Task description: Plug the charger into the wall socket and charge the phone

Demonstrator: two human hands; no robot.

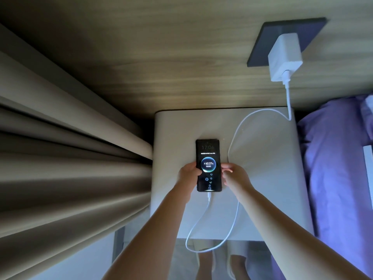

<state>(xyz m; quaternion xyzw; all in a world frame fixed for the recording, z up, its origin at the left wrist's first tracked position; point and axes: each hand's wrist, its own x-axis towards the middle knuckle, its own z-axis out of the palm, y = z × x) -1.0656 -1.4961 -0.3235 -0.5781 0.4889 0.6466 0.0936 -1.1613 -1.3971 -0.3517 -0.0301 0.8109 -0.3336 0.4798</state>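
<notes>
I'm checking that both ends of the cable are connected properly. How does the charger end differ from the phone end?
The charger is a white block standing out from the dark wall socket; the phone is a black slab lying flat on the nightstand. The phone's screen is lit, showing 62.27%; the charger shows no light. Both hands touch the phone, neither the charger. Both have the white cable plugged in.

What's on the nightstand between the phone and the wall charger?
Only the white cable looping across the bare nightstand top, from the charger toward the phone, seen in the head view.

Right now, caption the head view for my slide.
Both hands, left hand and right hand, steady the charging phone, cabled to the wall charger.
</notes>
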